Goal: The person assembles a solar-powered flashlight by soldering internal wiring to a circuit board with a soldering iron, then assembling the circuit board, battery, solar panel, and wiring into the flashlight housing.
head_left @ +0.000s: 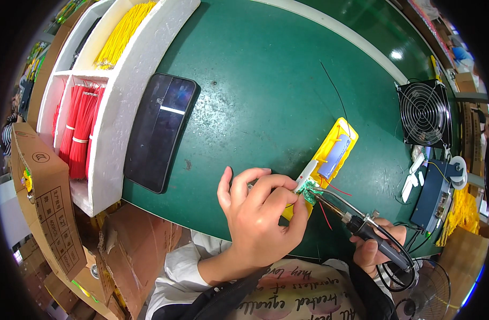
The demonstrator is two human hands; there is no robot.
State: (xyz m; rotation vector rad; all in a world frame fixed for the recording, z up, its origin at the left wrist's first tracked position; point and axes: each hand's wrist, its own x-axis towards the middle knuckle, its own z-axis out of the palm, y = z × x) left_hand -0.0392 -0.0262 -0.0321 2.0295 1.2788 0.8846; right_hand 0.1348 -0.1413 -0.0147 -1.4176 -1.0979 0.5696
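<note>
My left hand (pixel 265 216) is closed, thumb and fingertips pinching a small green circuit board (pixel 310 190) at the near end of a yellow plastic casing (pixel 347 127). Inside the casing lies a blue cylindrical battery (pixel 335 156). A white plastic piece (pixel 307 175) sits beside the board, close to my fingertips. In my right hand (pixel 371 250) is a soldering iron (pixel 380 244), its tip at the board. A thin metal tube runs along the iron toward the same spot. Red wires (pixel 325 216) stick out near the board, and a thin black wire (pixel 336 85) rises from the casing's far end.
A black phone (pixel 161 133) lies on the green table (pixel 244 80). To its left stands a white foam tray (pixel 128 80) with red wires (pixel 84 128) and yellow wires (pixel 124 34). At the right are a black fan (pixel 424 113), white plastic pieces (pixel 412 178) and a dark blue box (pixel 430 193).
</note>
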